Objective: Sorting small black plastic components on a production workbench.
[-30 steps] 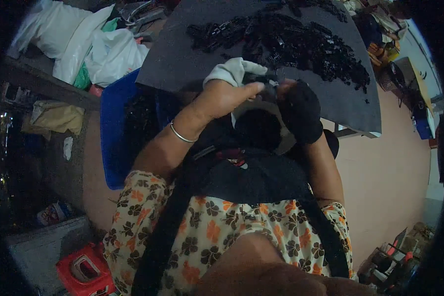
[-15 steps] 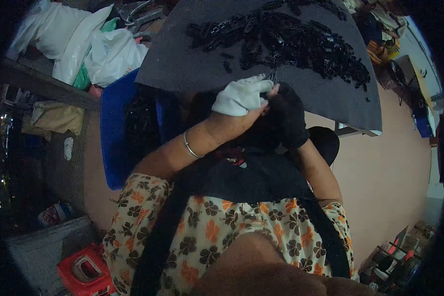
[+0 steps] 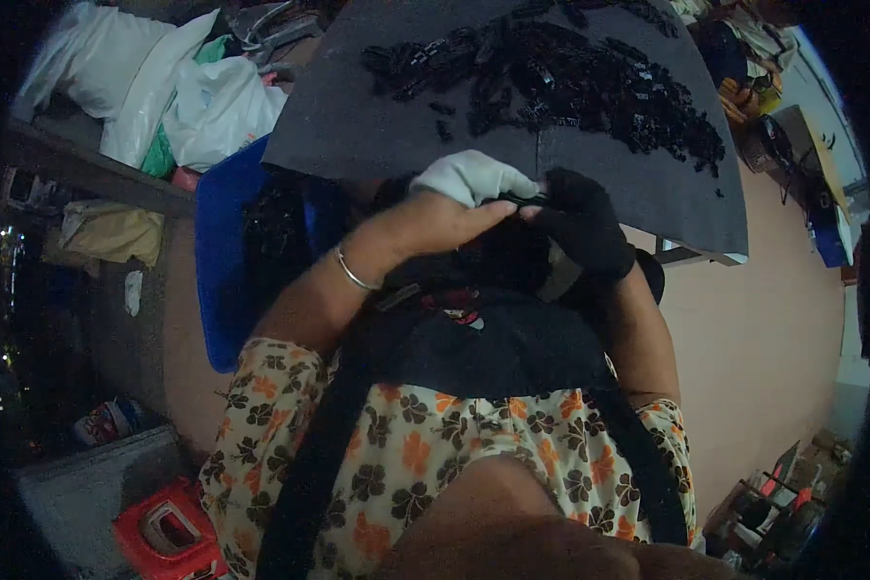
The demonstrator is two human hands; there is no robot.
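Observation:
My left hand (image 3: 454, 198), partly covered by a white fingertip glove, meets my right hand (image 3: 580, 227), which wears a black glove, at the near edge of a dark grey board (image 3: 377, 126). Both pinch a small black part (image 3: 522, 200) between their fingertips. A long heap of small black parts (image 3: 570, 77) lies across the far half of the board. A thin silver bangle (image 3: 350, 271) circles my left wrist.
A blue bin (image 3: 220, 251) stands at the left under the board. White and green plastic bags (image 3: 164, 87) lie beyond it on a bench. A red box (image 3: 164, 532) sits on the floor at the lower left. Clutter lines the right wall.
Both hands have shifted slightly, staying together at the board's near edge. The white-gloved fingers have closed further over the black glove's fingertips.

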